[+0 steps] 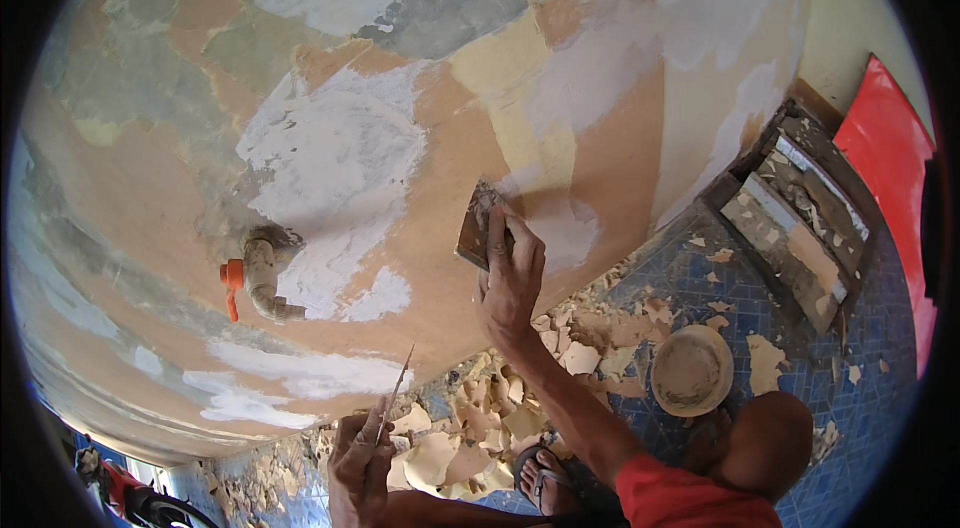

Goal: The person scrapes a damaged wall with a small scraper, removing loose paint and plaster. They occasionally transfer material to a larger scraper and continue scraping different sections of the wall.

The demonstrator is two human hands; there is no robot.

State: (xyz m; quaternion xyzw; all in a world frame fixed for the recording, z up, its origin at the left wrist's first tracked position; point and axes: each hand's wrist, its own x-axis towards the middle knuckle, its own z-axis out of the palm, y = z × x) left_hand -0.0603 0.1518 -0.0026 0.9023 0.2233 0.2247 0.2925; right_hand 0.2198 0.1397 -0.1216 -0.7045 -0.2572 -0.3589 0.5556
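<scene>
My right hand [510, 278] is raised against the patched wall [150, 198] and presses a small brown sanding pad [476, 226] flat onto it, beside a white filler patch [565, 233]. My left hand [360, 458] is low, near the bottom edge, and grips a thin, flat scraper blade [396, 386] that points up toward the wall without touching it. The wall shows orange, yellow, grey and white patches of old paint and filler.
A plastic tap with an orange handle [255, 278] sticks out of the wall to the left. Peeled paint flakes [480, 418] lie heaped on the blue tiled floor [860, 328]. A round dusty bowl [690, 368] sits there, near my knee [770, 438] and sandalled foot [545, 473]. A wooden frame [800, 218] and a red panel [885, 148] stand right.
</scene>
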